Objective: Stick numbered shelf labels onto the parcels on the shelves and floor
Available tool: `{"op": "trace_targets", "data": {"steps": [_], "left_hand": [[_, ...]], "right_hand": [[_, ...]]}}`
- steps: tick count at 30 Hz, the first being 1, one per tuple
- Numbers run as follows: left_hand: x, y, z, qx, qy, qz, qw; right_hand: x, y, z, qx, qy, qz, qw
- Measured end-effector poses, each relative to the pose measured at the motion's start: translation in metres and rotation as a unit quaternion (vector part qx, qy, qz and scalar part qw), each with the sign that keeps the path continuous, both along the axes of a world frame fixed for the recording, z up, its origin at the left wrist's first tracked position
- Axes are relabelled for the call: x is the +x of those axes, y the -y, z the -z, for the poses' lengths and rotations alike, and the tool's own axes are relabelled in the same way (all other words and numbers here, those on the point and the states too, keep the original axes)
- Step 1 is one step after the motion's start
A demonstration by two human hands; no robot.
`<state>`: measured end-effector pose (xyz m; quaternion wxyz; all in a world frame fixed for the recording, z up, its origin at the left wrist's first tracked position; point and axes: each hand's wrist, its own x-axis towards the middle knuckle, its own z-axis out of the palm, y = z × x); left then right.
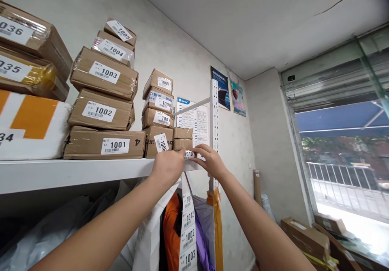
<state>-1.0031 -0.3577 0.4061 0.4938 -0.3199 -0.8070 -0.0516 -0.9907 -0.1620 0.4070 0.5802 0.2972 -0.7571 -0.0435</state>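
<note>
Both my hands reach up to the right end of a white shelf. My left hand and my right hand pinch a small white label numbered 1010 between them, right in front of a small brown parcel. From that label a long strip of numbered labels hangs down below the shelf, showing 1012, 1002 and 1003. Next to the small parcel stands a stack of cardboard parcels labelled 1006 to 1009.
Further left on the shelf are parcels 1001 to 1005 and larger ones. Bagged parcels hang or lie under the shelf. A white upright post, wall posters, boxes on the floor and a window are to the right.
</note>
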Motion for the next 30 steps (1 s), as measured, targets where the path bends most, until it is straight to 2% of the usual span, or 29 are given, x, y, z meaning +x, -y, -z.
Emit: {"op": "trace_targets", "data": {"steps": [5, 10, 12, 15, 18, 21, 26, 30], "left_hand": [[0.001, 0.000, 0.003, 0.052, 0.009, 0.004, 0.999], [0.000, -0.001, 0.000, 0.123, 0.059, 0.017, 0.991], [0.000, 0.000, -0.001, 0.110, 0.049, 0.014, 0.993], [-0.001, 0.003, 0.000, 0.047, 0.003, 0.024, 0.999], [-0.003, 0.005, 0.003, 0.008, -0.003, 0.023, 1.000], [-0.005, 0.005, 0.002, 0.019, 0.017, 0.018, 1.000], [-0.004, 0.006, -0.003, 0.045, 0.026, 0.029, 0.998], [-0.003, 0.008, -0.005, 0.023, 0.017, 0.026, 0.999]], "right_hand": [[0.000, 0.003, 0.005, -0.030, 0.022, -0.025, 0.999], [-0.004, 0.002, 0.006, -0.038, 0.029, -0.039, 0.998], [-0.004, 0.001, 0.007, -0.043, 0.028, -0.041, 0.998], [-0.003, 0.003, 0.008, -0.049, 0.034, -0.053, 0.997], [-0.003, 0.007, 0.009, -0.048, 0.037, -0.042, 0.997], [-0.005, 0.011, 0.010, -0.059, 0.028, -0.016, 0.998], [-0.008, 0.013, 0.008, -0.061, 0.040, -0.042, 0.997], [-0.008, 0.013, 0.009, -0.062, 0.045, -0.043, 0.996]]}}
